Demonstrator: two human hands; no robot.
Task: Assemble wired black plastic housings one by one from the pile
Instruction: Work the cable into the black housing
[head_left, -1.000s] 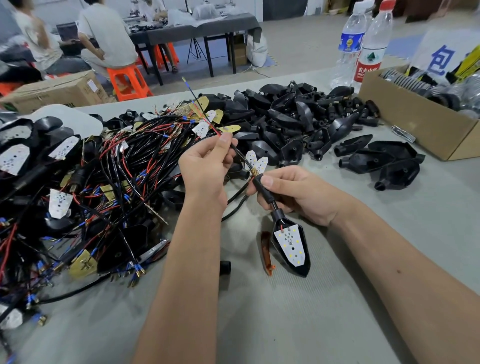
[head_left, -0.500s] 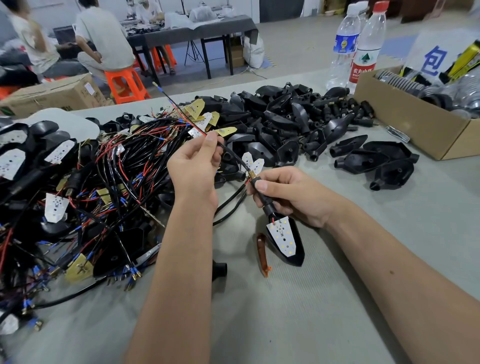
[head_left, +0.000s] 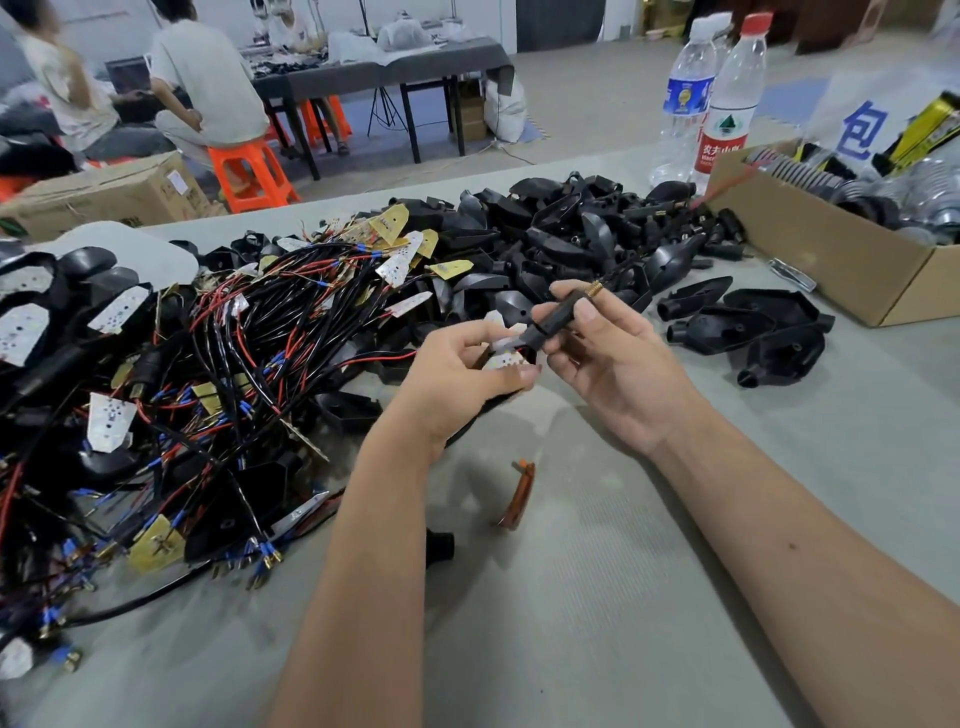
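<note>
Two bare hands are meeting over the middle of the grey worktop (head_left: 623, 597). Nearest to the person, an orange strip (head_left: 521, 493) is lying on the bare surface between the forearms. Above it, the left hand (head_left: 462, 376) is gripping the wide end of a black housing (head_left: 511, 358) with a white dotted board inside, and the right hand (head_left: 615, 366) is pinching the black stem (head_left: 563, 312), whose brass tip is pointing up and right. Toward the left edge, a pile of wired parts (head_left: 208, 374) is spreading, with red and black wires. Farther back, empty black shells (head_left: 571, 234) are heaping. At the far right corner, a cardboard box (head_left: 831, 265) and two water bottles (head_left: 711, 104) are standing.
</note>
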